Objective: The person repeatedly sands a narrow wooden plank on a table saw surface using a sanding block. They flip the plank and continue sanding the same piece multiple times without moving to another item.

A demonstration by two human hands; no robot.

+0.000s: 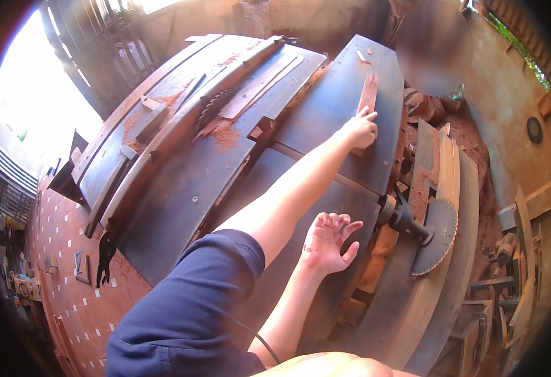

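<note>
My left hand (pixel 359 131), at the end of a dark blue sleeve, is closed round a short reddish-brown wooden strip (pixel 368 92) on the dark metal machine table (pixel 316 94). The strip's far end points away from me, and a bit of it shows below my hand. Nearer to me, my right hand (pixel 329 246) hovers over the table, palm up. Its fingers are loosely bent and apart, with nothing in them. Right of it, a toothed circular saw blade (pixel 437 235) sits on a shaft at the table's edge.
A long fence rail (pixel 181 135) crosses the left tabletop, beside another toothed blade (pixel 211 107), boards (pixel 259 88) and sawdust (pixel 226 138). Long planks (pixel 457 251) lie along the right side. A blurred person (pixel 432 50) is at the far right. Tiled floor (pixel 68 251) lies left.
</note>
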